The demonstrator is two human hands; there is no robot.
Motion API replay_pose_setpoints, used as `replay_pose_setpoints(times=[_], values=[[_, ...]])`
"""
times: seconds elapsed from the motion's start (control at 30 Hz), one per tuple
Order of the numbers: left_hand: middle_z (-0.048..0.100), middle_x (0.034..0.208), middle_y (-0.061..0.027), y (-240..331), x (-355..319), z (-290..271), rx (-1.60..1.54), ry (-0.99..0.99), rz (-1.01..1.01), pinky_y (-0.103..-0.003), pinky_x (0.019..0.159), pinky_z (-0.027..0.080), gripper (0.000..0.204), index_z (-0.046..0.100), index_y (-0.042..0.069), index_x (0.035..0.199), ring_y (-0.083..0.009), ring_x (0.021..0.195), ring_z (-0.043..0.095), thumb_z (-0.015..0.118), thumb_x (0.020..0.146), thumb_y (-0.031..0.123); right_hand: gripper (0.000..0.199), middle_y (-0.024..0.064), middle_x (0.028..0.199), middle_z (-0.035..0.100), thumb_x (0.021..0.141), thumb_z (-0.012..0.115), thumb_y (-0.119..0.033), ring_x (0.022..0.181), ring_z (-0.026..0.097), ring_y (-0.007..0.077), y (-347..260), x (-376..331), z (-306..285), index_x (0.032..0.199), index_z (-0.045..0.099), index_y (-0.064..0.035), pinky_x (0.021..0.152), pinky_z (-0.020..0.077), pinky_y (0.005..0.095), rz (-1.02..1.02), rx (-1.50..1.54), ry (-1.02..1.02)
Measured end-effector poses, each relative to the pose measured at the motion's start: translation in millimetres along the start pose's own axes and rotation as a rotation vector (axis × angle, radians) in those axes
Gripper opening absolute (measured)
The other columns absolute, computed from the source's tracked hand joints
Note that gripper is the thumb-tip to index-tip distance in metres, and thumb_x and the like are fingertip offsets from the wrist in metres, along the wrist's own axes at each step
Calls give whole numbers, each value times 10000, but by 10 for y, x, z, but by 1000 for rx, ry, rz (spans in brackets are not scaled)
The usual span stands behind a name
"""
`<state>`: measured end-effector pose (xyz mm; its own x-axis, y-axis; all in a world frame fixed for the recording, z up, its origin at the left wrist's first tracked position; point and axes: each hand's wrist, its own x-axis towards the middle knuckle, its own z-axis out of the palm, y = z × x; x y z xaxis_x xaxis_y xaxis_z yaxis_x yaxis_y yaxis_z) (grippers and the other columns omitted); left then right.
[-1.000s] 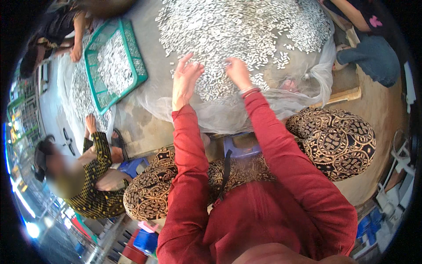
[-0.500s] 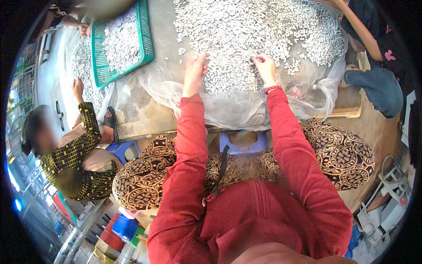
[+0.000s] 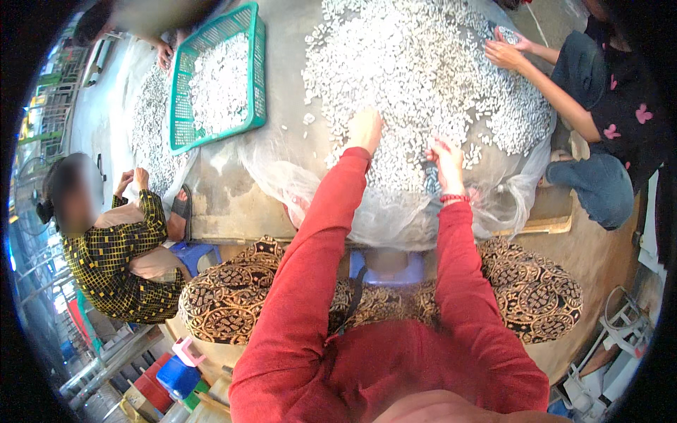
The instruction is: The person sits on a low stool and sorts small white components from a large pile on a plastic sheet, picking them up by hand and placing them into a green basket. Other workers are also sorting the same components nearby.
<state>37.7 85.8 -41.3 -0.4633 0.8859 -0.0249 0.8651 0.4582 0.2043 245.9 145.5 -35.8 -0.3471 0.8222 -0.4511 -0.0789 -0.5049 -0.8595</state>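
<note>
A wide pile of small, pale grey and white pieces [image 3: 395,63] is spread over a sheet in front of me. My left hand [image 3: 365,130] reaches into the pile's near left part, its fingertips hidden or blurred among the pieces. To its right, my right hand [image 3: 448,163], with a red bead bracelet [image 3: 455,198] at the wrist, is held at the near edge of the pile. Its fingers are curled together, and what is between them is too small to make out. Just beside that hand lies a darker grey patch of pieces [image 3: 431,178].
A green plastic basket [image 3: 259,70] with similar pieces stands left of the pile. Crumpled clear plastic sheeting [image 3: 395,229] runs along the near edge. Co-workers sit at left [image 3: 113,261] and right [image 3: 599,106], the right one's hands at the pile. A blue stool [image 3: 395,266] is near my knees.
The view has shifted, so the pile sits lower. My left hand has moved right, deeper into the pile; my right hand has turned and drawn toward the near edge. The left co-worker's hands came together.
</note>
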Motion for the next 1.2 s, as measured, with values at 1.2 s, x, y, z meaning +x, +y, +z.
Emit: replay_pose_setpoints(times=[1.2], values=[[541, 736, -47, -124, -844, -521, -2500, -277, -352, -306, 587, 423, 234, 530, 76, 808, -184, 709, 531, 443, 847, 290, 175, 20, 658, 535, 839, 561, -188, 557, 496, 107, -665, -641, 1099, 807, 580, -17, 509, 407, 256, -309, -569, -379]])
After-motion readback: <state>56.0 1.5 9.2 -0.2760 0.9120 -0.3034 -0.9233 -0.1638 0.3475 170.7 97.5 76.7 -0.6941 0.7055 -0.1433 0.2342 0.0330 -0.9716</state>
